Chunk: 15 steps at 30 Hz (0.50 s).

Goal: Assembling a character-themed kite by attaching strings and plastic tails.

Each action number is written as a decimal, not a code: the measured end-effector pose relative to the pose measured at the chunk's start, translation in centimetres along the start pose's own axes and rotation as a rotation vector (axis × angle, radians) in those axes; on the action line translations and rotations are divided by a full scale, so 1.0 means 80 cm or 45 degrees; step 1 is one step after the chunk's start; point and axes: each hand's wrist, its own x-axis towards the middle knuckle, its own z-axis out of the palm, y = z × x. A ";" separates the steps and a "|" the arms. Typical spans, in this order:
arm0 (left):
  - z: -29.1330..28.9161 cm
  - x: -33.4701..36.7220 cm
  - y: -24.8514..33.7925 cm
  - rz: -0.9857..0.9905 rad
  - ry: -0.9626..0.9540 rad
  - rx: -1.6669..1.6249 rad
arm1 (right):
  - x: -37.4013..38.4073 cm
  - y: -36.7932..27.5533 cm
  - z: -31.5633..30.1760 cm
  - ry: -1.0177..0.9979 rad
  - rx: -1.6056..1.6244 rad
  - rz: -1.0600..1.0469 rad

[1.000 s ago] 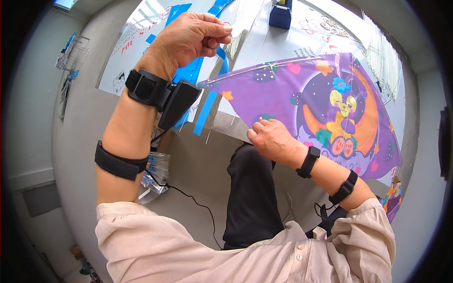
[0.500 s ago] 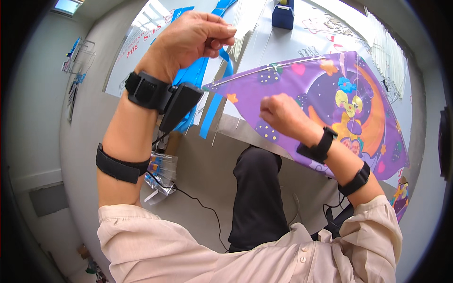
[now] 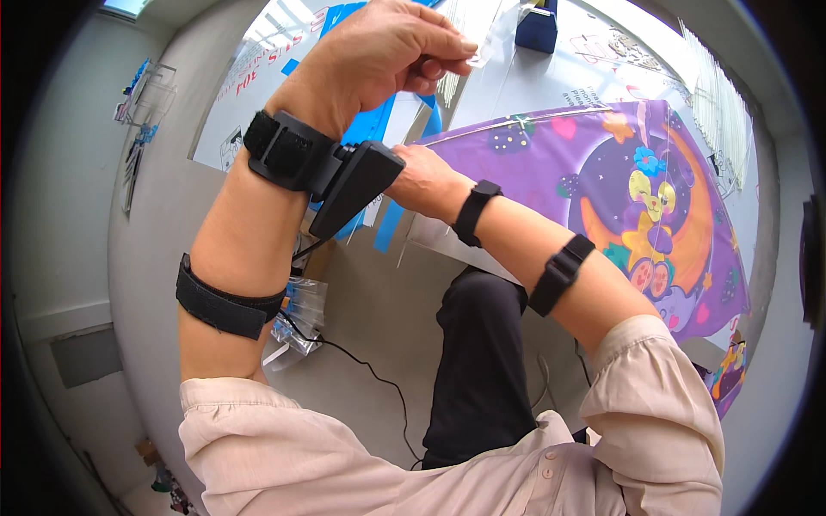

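- Purple printed sheet (image 3: 533,172), kite-shaped, one: spread over the tabletop (image 3: 551,82) ahead and to my right, showing a bear-like figure on an orange moon.
- Pale thin rod (image 3: 469,132), one: lying along the sheet's upper edge.
- Left hand (image 3: 387,47): raised above the tabletop, thumb and fingertips brought together; I have a clear shiny piece (image 3: 482,57) pinched there, its free end sticking out past the fingers.
- Right hand (image 3: 426,181): reached across to the sheet's left end, just below the left hand; its fingertips are hidden from me, so I cannot tell how far they are open or whether they grip anything.
- Black wrist device (image 3: 357,185), one: strapped to the left wrist, standing in front of those fingertips.
- Dark blue dispenser-like block (image 3: 536,33), one: at the far side, near the clear piece.
- White sticks (image 3: 716,103), a bundle: at the far right, beyond the sheet.
- Blue strips (image 3: 372,120), several: behind the left wrist, one end hanging near the tabletop's edge.
- Clear bags (image 3: 305,318): below the tabletop, left.
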 end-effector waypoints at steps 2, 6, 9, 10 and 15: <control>0.012 0.006 0.018 -0.135 0.018 -0.143 | 0.010 0.009 0.033 0.196 -0.010 -0.137; 0.008 0.005 0.018 -0.123 0.028 -0.126 | 0.039 0.018 0.070 0.317 0.038 -0.322; 0.005 0.005 0.015 -0.094 0.010 -0.080 | 0.040 0.010 0.084 0.347 0.210 -0.308; 0.005 0.005 0.015 -0.097 0.005 -0.090 | 0.044 0.008 0.089 0.382 0.165 -0.395; -0.001 0.007 0.002 -0.128 -0.011 -0.157 | 0.055 -0.029 0.099 0.217 0.046 -0.335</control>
